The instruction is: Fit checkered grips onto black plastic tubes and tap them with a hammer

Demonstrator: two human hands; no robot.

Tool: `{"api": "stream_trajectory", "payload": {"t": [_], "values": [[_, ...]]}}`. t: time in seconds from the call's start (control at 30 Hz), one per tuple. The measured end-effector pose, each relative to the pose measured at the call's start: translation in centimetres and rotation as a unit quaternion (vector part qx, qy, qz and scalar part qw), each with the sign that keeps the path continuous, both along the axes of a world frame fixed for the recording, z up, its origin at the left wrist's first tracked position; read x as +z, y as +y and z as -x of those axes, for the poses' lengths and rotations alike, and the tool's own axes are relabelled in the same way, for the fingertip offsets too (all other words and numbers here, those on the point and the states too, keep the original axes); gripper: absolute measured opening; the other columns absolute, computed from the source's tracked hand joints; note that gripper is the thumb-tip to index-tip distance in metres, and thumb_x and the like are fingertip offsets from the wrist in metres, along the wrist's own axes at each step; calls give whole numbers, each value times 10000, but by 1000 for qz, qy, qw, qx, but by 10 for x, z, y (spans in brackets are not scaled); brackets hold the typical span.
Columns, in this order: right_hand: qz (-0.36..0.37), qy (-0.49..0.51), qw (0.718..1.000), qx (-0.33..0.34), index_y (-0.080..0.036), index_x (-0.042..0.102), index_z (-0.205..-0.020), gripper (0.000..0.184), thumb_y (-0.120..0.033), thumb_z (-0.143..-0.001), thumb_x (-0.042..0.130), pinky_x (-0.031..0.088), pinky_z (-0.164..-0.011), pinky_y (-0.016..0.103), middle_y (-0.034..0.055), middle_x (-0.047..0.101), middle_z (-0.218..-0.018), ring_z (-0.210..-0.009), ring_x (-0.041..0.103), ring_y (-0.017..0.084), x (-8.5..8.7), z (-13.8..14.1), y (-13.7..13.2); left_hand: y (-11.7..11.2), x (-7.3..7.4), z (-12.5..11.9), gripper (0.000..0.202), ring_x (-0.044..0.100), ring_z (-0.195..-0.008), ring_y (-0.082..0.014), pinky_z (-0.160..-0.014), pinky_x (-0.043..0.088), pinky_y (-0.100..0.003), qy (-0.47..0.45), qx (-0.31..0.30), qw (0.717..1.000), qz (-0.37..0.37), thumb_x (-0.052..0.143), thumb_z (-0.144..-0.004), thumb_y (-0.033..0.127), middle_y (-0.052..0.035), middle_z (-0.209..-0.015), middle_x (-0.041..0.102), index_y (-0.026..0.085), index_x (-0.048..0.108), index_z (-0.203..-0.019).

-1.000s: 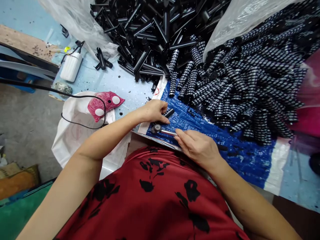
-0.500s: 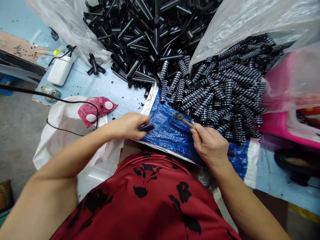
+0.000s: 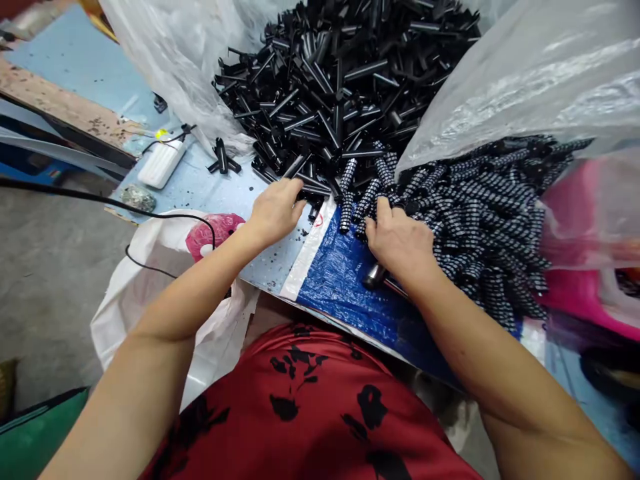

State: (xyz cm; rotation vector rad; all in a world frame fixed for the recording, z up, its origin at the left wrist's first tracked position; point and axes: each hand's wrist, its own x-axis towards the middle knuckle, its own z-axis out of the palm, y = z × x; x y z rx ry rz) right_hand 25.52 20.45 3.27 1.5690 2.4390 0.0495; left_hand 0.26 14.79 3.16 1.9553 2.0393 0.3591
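Observation:
My left hand (image 3: 274,211) reaches to the near edge of a big heap of black plastic rods (image 3: 345,73), its fingers curled round one black rod (image 3: 311,191). My right hand (image 3: 397,241) rests on the near edge of a heap of black-and-white patterned sleeves (image 3: 480,200), fingers closed on one sleeve (image 3: 386,200). A small hammer (image 3: 374,275) lies on the blue tarp (image 3: 335,287) under my right wrist, with only its metal head and a bit of handle showing.
Clear plastic bags (image 3: 525,73) hang over both heaps. A white power bank (image 3: 161,164) with a cable, a black cord (image 3: 150,217), a white sack (image 3: 150,280) and a pink pouch (image 3: 215,232) sit at the left. A pink object (image 3: 585,293) is at the right.
Both hands moved forward from the tarp to the heaps. The right hand let the hammer down onto the tarp and went to the sleeves. The left hand went to the black rods.

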Motion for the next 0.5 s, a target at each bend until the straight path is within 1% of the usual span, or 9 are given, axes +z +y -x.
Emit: {"api": "stream_trajectory", "payload": {"t": [0.1, 0.17, 0.2, 0.23, 0.27, 0.3, 0.33, 0.4, 0.5], "values": [[-40, 32, 999, -13, -128, 537, -1562, 589, -422, -1099, 325, 196, -632, 305, 166, 686, -1113, -775, 610, 156, 9, -24, -3, 42, -24, -3, 248, 576, -1211, -338, -993, 433, -462, 68, -27, 997, 28, 514, -1042, 193, -182, -1234, 688, 128, 714, -1172], [-82, 104, 991, 17, -142, 634, -1488, 524, -379, -1080, 406, 303, -632, 298, 131, 724, -1070, -794, 649, 156, 19, -55, -14, 54, -32, -2, 256, 572, -1197, -354, -971, 408, -484, 86, -57, 994, 45, 480, -1062, 204, -170, -1178, 697, 152, 731, -1072], [-95, 156, 982, 54, -140, 694, -1411, 474, -354, -1072, 442, 380, -662, 292, 108, 742, -1032, -814, 674, 152, 25, -71, -22, 56, -35, -1, 273, 570, -1192, -355, -971, 396, -490, 90, -64, 993, 45, 464, -1070, 208, -166, -1154, 697, 160, 731, -1043], [-77, 209, 970, 98, -153, 732, -1346, 409, -321, -1059, 492, 470, -735, 280, 77, 761, -1073, -876, 709, 144, 30, -88, -32, 56, -37, 1, 287, 567, -1191, -353, -977, 384, -492, 90, -68, 993, 39, 448, -1076, 206, -165, -1139, 696, 163, 729, -1033], [-33, 239, 960, 143, -181, 737, -1341, 369, -299, -1038, 562, 527, -802, 244, 45, 767, -1141, -933, 733, 120, 34, -102, -42, 56, -38, 1, 284, 560, -1195, -351, -986, 375, -493, 88, -69, 993, 31, 447, -1075, 205, -165, -1139, 692, 163, 726, -1044], [11, 255, 951, 176, -203, 755, -1301, 332, -317, -1016, 630, 547, -797, 217, 23, 772, -1121, -895, 736, 94, 38, -114, -52, 55, -39, 2, 261, 552, -1201, -351, -994, 371, -491, 83, -69, 994, 23, 465, -1067, 206, -168, -1155, 686, 159, 722, -1072], [42, 245, 948, 198, -230, 779, -1246, 298, -363, -1017, 643, 524, -702, 214, 4, 776, -1056, -810, 725, 82, 41, -123, -62, 54, -39, 1, 232, 545, -1205, -350, -1001, 370, -486, 76, -69, 995, 17, 497, -1053, 211, -171, -1181, 676, 154, 715, -1103], [71, 185, 953, 227, -272, 812, -1115, 258, -398, -1041, 600, 470, -598, 230, -32, 769, -960, -727, 709, 84, 45, -130, -76, 54, -40, -1, 200, 534, -1197, -342, -1009, 375, -475, 66, -77, 995, 10, 564, -1018, 229, -169, -1226, 654, 151, 703, -1139], [25, 119, 956, 266, -261, 812, -1027, 365, -412, -1081, 484, 353, -520, 275, -19, 744, -868, -641, 663, 109, 51, -124, -85, 54, -41, -4, 197, 538, -1158, -326, -999, 381, -466, 77, -81, 994, 12, 532, -1019, 215, -161, -1211, 642, 156, 696, -1113]]}}
